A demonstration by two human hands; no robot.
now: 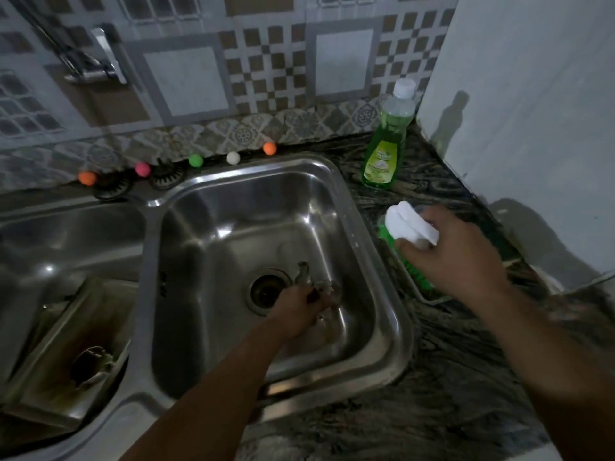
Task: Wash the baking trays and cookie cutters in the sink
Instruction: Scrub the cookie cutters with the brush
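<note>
My left hand [301, 311] reaches down into the right steel sink basin [213, 227], next to the drain [266, 291], and grips small metal cookie cutters [311, 281] whose shapes are hard to make out. On the counter to the right of the sink, my right hand [456, 251] closes on a white and green scrub brush [404, 227] lying in a small tray [429, 296]. A dirty baking tray [60, 344] leans in the left basin, with a dark metal piece [91, 362] on it.
A green dish soap bottle [386, 144] stands on the dark counter behind the brush. Small coloured balls [196, 160] line the back edge under the tiled wall. A wall tap [96, 61] hangs at the upper left. A white wall [515, 111] bounds the right.
</note>
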